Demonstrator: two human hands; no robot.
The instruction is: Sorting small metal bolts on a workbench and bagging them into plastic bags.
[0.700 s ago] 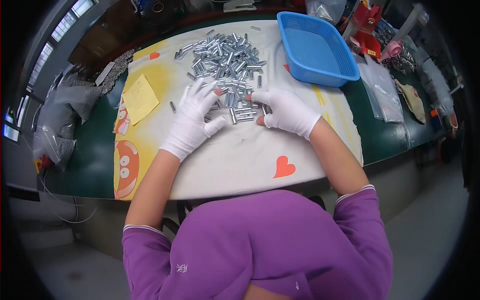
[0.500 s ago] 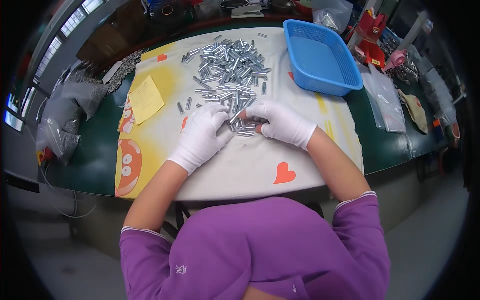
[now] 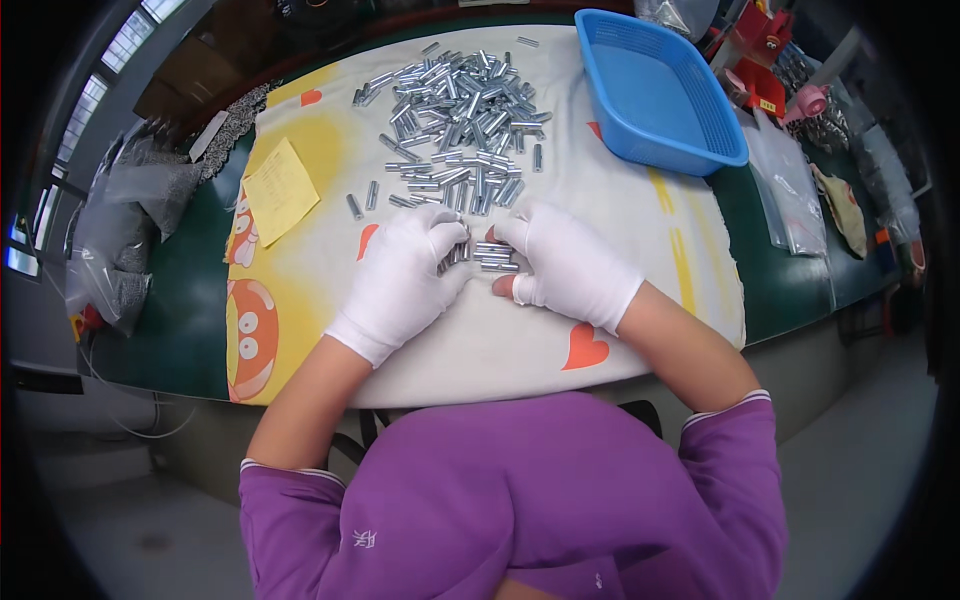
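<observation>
Both my hands wear white gloves and rest on a pale printed cloth [image 3: 620, 190]. My left hand [image 3: 405, 275] and my right hand [image 3: 570, 265] curl toward each other around a small cluster of short metal cylinders [image 3: 487, 254] lying between the fingertips. The fingers touch these pieces; whether any piece is gripped cannot be told. Just beyond the hands spreads a large pile of the same silver cylinders [image 3: 455, 110], with a few loose ones [image 3: 362, 198] to its left.
A blue plastic basket [image 3: 655, 90] stands at the far right of the cloth. A yellow paper note [image 3: 280, 190] lies at the left. Plastic bags with small parts [image 3: 140, 215] sit on the green table at the left, more bags and tools at the right.
Both hands have drawn back from the big pile toward me, pulling a small group of cylinders along. The fingers have closed in around that group.
</observation>
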